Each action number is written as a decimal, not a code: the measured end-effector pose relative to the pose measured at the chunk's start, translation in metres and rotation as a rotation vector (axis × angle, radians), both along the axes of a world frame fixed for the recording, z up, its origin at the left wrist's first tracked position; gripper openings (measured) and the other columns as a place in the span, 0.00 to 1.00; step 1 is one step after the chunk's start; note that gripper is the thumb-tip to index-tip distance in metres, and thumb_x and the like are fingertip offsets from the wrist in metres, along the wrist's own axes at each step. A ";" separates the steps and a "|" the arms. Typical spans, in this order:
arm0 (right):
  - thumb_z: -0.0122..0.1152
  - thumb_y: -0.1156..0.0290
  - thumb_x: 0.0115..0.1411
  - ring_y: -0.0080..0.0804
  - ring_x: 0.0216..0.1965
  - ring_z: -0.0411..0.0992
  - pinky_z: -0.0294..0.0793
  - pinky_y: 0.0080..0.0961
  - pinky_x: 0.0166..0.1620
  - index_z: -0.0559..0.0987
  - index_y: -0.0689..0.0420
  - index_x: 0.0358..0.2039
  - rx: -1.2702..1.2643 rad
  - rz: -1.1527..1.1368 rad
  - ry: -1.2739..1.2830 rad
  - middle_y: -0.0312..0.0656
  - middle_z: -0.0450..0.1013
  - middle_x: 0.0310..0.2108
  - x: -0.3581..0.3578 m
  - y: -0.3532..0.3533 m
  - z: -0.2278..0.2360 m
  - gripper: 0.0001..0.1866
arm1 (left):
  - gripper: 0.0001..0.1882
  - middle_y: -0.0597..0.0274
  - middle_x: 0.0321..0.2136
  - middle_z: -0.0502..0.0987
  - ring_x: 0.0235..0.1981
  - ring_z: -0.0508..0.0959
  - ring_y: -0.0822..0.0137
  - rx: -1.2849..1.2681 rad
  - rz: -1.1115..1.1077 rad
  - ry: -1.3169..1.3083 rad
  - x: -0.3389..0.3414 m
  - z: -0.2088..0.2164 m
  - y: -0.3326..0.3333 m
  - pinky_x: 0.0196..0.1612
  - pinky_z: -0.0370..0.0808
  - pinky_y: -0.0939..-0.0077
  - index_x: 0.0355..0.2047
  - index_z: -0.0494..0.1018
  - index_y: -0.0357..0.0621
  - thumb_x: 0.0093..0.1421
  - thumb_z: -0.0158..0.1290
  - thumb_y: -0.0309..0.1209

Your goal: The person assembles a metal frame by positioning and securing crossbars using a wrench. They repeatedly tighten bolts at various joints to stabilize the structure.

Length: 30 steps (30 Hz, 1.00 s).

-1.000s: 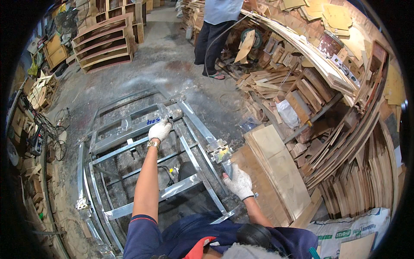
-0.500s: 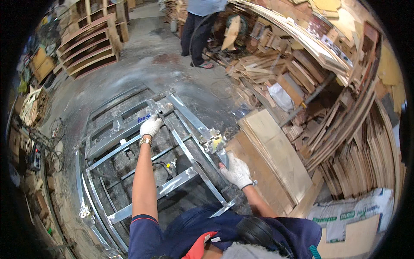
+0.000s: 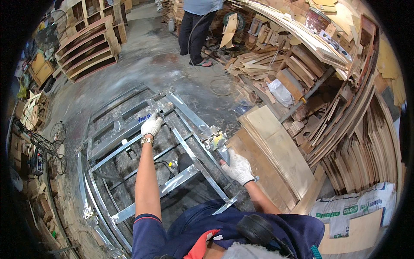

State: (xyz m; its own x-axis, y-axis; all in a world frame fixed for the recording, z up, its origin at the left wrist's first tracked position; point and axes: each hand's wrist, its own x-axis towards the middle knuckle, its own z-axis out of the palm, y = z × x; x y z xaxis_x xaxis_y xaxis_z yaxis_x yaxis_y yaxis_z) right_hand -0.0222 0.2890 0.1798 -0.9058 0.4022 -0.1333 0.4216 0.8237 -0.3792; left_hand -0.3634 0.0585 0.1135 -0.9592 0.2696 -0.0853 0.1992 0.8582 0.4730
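Note:
A welded metal frame (image 3: 181, 184) of shiny square tubes lies before me, with another frame section (image 3: 103, 148) beyond its left part. My left hand (image 3: 152, 125), in a white knit glove, is closed on the frame's far bar, beside blue handwriting. Also gloved, my right hand (image 3: 238, 167) grips the tube on the frame's right side, just below a metal bracket (image 3: 214, 138) with a yellowish patch. The thumb shows on the near side; the other fingers are partly hidden. Inside the frame lies a dark cable with a yellow tip (image 3: 170, 164).
Flat wooden boards (image 3: 276, 151) lie close to my right hand. Behind them are heaps of wood scraps (image 3: 258, 60) and stacked curved plywood (image 3: 362, 149). A person in dark trousers (image 3: 196, 34) stands at the back. Wooden shelving (image 3: 88, 52) stands far left; cables (image 3: 56, 138) lie at left.
My view has shifted slightly. Both hands keep their hold on the frame, with hardly any movement against it.

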 end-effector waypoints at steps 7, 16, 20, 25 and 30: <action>0.59 0.50 0.60 0.59 0.39 0.77 0.75 0.53 0.43 0.68 0.56 0.50 0.022 0.001 -0.019 0.59 0.78 0.36 -0.001 0.003 -0.005 0.26 | 0.24 0.46 0.45 0.80 0.47 0.80 0.46 0.053 -0.026 0.075 0.003 -0.001 0.001 0.48 0.75 0.53 0.49 0.76 0.51 0.63 0.40 0.50; 0.61 0.53 0.59 0.62 0.37 0.77 0.74 0.55 0.41 0.71 0.57 0.50 0.058 -0.020 0.029 0.61 0.77 0.33 -0.002 0.005 -0.018 0.26 | 0.27 0.49 0.49 0.79 0.50 0.79 0.47 0.033 -0.082 0.015 -0.013 -0.013 -0.002 0.51 0.75 0.52 0.53 0.76 0.56 0.63 0.38 0.54; 0.61 0.52 0.59 0.63 0.36 0.77 0.74 0.55 0.39 0.70 0.56 0.52 0.079 -0.021 0.023 0.61 0.77 0.33 -0.003 0.005 -0.017 0.27 | 0.26 0.48 0.46 0.80 0.48 0.79 0.45 0.062 -0.014 0.015 -0.010 -0.010 0.000 0.50 0.75 0.52 0.49 0.79 0.56 0.62 0.41 0.54; 0.62 0.53 0.59 0.63 0.35 0.77 0.74 0.54 0.39 0.69 0.55 0.55 0.081 -0.008 0.035 0.61 0.77 0.32 -0.002 0.005 -0.017 0.28 | 0.25 0.49 0.46 0.80 0.48 0.79 0.46 -0.080 -0.137 0.028 -0.024 -0.019 -0.002 0.50 0.74 0.53 0.48 0.79 0.56 0.66 0.37 0.51; 0.61 0.53 0.60 0.62 0.34 0.77 0.74 0.54 0.39 0.67 0.55 0.57 0.088 0.006 0.065 0.61 0.78 0.32 -0.001 0.007 -0.020 0.30 | 0.29 0.48 0.46 0.81 0.45 0.82 0.52 -0.037 -0.327 0.036 -0.041 -0.030 -0.008 0.49 0.75 0.59 0.46 0.78 0.44 0.66 0.37 0.52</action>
State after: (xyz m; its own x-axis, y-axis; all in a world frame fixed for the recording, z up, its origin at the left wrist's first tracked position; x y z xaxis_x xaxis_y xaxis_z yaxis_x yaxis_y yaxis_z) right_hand -0.0234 0.2957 0.1596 -0.9137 0.4046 -0.0385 0.3936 0.8574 -0.3315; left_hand -0.4045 0.0509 0.0832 -0.8249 0.5612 -0.0683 0.4832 0.7627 0.4299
